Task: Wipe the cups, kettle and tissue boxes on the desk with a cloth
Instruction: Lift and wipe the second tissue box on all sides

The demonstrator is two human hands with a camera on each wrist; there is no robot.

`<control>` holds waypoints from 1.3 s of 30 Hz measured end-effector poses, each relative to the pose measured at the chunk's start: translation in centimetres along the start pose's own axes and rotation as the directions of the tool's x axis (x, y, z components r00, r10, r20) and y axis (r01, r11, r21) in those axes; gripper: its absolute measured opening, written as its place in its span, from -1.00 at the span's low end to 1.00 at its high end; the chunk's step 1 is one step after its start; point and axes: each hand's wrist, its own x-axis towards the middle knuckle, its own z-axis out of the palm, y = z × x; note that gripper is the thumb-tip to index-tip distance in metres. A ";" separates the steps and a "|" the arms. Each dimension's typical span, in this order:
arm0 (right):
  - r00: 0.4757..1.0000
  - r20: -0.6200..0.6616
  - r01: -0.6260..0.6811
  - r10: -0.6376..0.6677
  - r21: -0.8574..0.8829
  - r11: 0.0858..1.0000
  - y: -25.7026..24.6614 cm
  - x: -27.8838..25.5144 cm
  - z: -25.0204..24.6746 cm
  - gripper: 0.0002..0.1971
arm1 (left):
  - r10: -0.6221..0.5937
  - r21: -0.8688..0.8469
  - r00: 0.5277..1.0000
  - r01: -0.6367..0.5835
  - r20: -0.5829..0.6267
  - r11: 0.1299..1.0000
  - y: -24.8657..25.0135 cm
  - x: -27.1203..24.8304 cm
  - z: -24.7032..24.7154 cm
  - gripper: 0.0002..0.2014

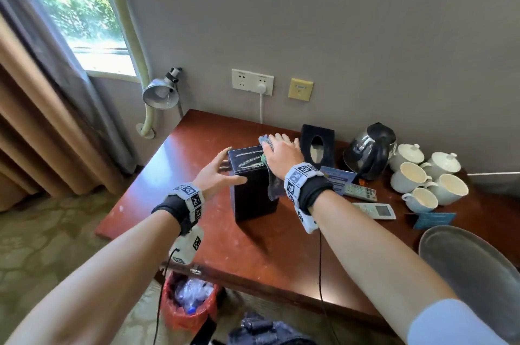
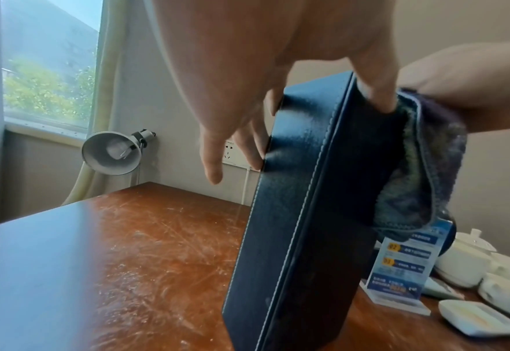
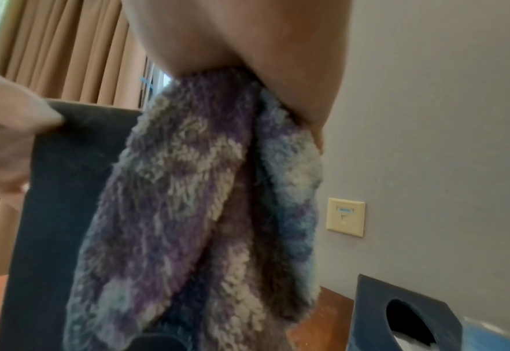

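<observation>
The left grip [image 1: 218, 173] clasps the upright tissue box [image 1: 254, 198] standing on the tabletop [image 1: 253, 254]. The right grip [image 1: 282, 153], released and flat, presses the cloth [image 1: 274, 187] onto the box's top

Both our forearms are stretched forward, bare. Our left hand [image 1: 216, 173] clamps the upright tissue box [image 1: 253, 195] near its top, thumb on one face, fingers spread against the opposite side. Our right hand [image 1: 281, 154] lies palm-down, fingers straight and close together, pressing the cloth [image 3: 187, 213] onto the box top. Marker bands [image 1: 188, 198] over black straps sit on both our wrists.
</observation>
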 end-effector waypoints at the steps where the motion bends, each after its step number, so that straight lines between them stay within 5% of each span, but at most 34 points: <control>1: 1.000 -0.025 -0.010 0.009 -0.066 0.998 -0.2 0.4 0.4 -0.53 | 0.006 0.033 0.999 -0.005 -0.031 0.999 0.0 0.2 0.0 0.09; 4: 0.998 -0.058 0.023 -0.029 -0.108 0.994 -1.5 1.1 1.2 -0.56 | 0.017 0.116 0.998 -0.010 -0.059 0.993 0.4 0.7 -0.2 0.03; 10: 0.924 -0.017 0.382 -0.382 -0.016 0.924 -3.9 -1.0 2.7 -0.58 | 0.072 0.281 0.995 -0.051 -0.063 0.958 0.7 0.7 -0.7 -0.22; 17: 0.985 -0.042 0.173 -0.170 0.077 0.982 1.1 0.0 -0.2 -0.60 | 0.071 0.294 0.995 -0.046 -0.075 0.955 0.1 0.9 -0.6 -0.21; 23: 0.875 0.036 0.477 -0.482 0.095 0.874 -2.3 -2.2 2.8 -0.57 | 0.116 0.329 0.991 -0.088 -0.067 0.940 0.2 0.7 -0.5 -0.11; 25: 0.867 0.052 0.491 -0.496 0.082 0.867 -1.0 -1.8 2.0 -0.58 | 0.114 0.323 0.991 -0.087 -0.064 0.942 0.1 0.6 -0.6 -0.11; 30: 0.950 -0.007 0.311 -0.313 0.152 0.938 2.4 -1.0 0.3 -0.61 | 0.088 0.324 0.992 -0.053 -0.094 0.944 -0.1 0.7 -0.3 -0.14; 36: 0.817 0.056 0.563 -0.573 0.133 0.816 -1.7 -2.3 2.9 -0.56 | 0.104 0.324 0.992 -0.074 -0.074 0.943 0.0 0.7 -0.5 -0.19; 39: 0.834 0.079 0.535 -0.546 0.127 0.835 0.8 -1.7 1.8 -0.59 | 0.101 0.328 0.992 -0.072 -0.072 0.942 0.1 0.4 -0.5 -0.15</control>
